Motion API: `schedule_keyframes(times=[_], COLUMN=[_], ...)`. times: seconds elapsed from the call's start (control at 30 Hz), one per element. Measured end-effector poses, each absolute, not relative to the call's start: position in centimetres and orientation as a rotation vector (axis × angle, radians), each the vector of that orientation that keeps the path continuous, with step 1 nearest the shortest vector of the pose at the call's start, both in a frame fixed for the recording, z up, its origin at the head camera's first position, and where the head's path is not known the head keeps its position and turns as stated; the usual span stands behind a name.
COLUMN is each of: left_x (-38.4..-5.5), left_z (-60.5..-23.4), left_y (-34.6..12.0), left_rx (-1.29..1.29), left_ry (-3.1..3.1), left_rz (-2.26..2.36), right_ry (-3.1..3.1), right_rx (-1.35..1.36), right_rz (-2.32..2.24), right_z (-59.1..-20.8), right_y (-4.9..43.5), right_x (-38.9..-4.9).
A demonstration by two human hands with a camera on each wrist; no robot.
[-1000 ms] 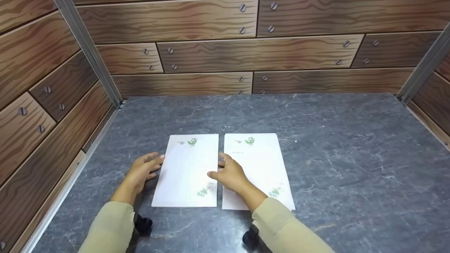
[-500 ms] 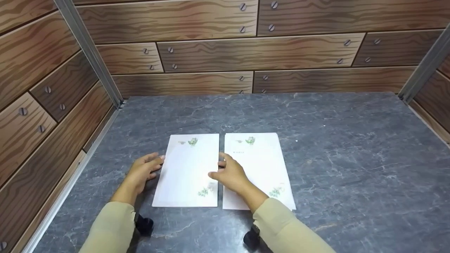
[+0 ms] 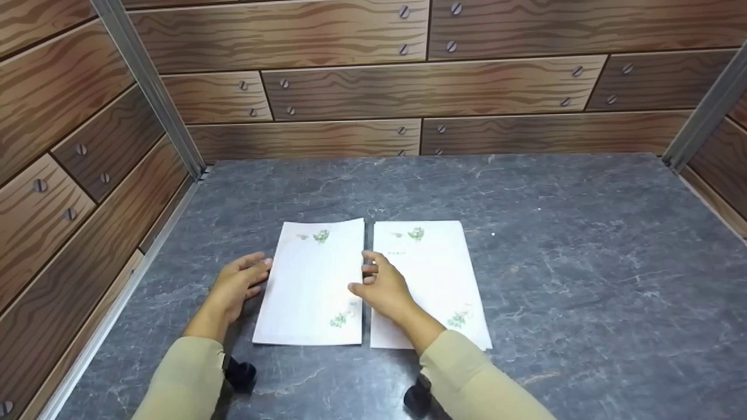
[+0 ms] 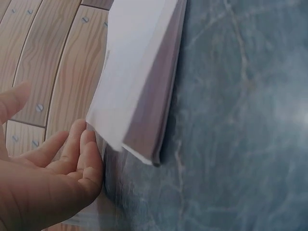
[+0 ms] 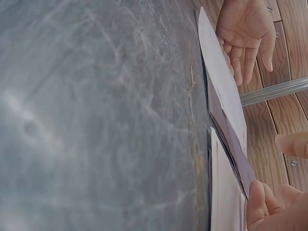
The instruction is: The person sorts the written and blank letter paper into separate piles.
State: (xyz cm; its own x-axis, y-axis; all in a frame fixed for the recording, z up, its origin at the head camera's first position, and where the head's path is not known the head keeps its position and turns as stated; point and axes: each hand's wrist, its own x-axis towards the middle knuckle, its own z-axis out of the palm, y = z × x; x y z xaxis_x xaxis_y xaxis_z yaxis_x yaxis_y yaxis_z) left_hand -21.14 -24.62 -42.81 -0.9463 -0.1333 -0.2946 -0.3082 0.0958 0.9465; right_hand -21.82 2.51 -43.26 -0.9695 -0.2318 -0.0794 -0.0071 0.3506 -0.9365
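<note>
Head view shows two white paper stacks lying side by side on a dark, marbled tabletop (image 3: 583,251), a narrow gap between them. Between the two hands sits the left paper stack (image 3: 309,277), printed with small green plant motifs at its top and lower right. Its upper sheets tilt up along the right side, with layers spread apart beneath them in the wrist views. At its left edge the left hand (image 3: 234,286) has relaxed, loosely spread fingers, the tips at the paper's border, gripping nothing. At the opposite edge the right hand (image 3: 385,289) is partly open; its gently bent fingertips touch the raised edge from the side, while its thumb stands apart from them. The right hand and wrist cover part of the right paper stack (image 3: 437,274), which carries similar motifs and a short printed line.
</note>
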Motion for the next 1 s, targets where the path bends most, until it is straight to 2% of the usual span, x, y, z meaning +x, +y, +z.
schedule_keyframes(times=[0.43, 1.0], left_x=[-20.96, -20.94], left_z=[-43.54, -43.0], left_y=[-24.53, -24.55], left_rx=[-0.441, -0.443], left_ry=[2.235, 2.165], left_rz=[2.084, 2.18], right_ry=[2.444, 2.164], right_rx=[-0.203, -0.11], right_rz=[-1.705, -1.903], right_z=[-43.93, -43.61], right_y=[2.18, 3.1], right_x=[-22.06, -22.62])
